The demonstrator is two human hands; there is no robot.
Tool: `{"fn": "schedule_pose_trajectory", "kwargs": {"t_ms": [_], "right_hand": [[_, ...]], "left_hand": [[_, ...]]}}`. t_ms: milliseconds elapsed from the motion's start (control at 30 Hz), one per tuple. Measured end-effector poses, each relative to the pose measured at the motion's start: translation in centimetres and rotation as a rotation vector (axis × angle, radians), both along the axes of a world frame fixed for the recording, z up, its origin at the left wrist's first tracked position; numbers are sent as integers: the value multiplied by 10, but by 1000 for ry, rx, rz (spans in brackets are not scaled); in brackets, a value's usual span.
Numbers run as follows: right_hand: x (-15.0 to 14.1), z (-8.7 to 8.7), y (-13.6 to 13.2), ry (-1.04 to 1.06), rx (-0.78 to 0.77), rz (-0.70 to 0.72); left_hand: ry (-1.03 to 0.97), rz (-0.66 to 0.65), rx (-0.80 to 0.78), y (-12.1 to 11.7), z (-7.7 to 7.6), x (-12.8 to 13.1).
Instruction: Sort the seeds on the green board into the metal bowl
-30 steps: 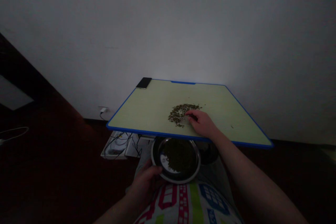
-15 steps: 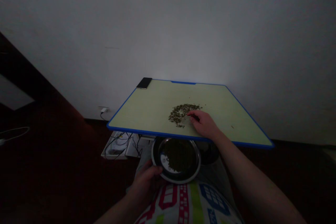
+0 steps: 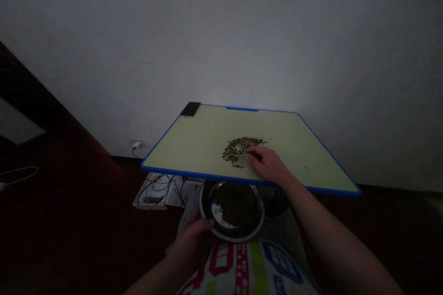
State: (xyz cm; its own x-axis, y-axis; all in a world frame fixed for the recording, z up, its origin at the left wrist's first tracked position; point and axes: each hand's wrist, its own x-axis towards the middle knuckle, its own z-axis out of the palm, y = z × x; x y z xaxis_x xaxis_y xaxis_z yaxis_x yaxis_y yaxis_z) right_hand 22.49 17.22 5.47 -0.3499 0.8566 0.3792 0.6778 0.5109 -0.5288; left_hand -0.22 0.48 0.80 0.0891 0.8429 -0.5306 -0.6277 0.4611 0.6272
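Observation:
My left hand [image 3: 195, 237] grips the rim of a round metal bowl [image 3: 258, 226] over my lap, its thumb on the near-left edge. Small dark grains [image 3: 238, 205] cover much of the bowl's bottom, leaving a shiny bare patch at the left. On the pale tabletop [image 3: 200, 147] lies a thin, spread-out heap of similar brown grains [image 3: 235, 147]. At the right side of this heap rests my right hand [image 3: 266, 161], with its fingers curled and the tips among the grains. Whatever is between those fingertips is too small and dark to make out.
A black phone [image 3: 190, 109] lies at the table's far left corner. The table has a blue rim [image 3: 194, 176] and stands against a pale wall. Under it, a white box [image 3: 152, 193] holds cables. A charger [image 3: 137, 145] sits in the wall socket. One small sliver [image 3: 306, 167] lies at right.
My right hand's fingers shift very slightly at the edge of the heap. The bowl and my left hand stay in place.

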Motion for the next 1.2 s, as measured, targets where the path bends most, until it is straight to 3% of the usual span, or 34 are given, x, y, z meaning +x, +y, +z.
{"fn": "schedule_pose_trajectory", "kwargs": {"t_ms": [1200], "right_hand": [[-4,2,1,-34,15,12]], "left_hand": [[-11,-4,-9,0,0,-1]]}}
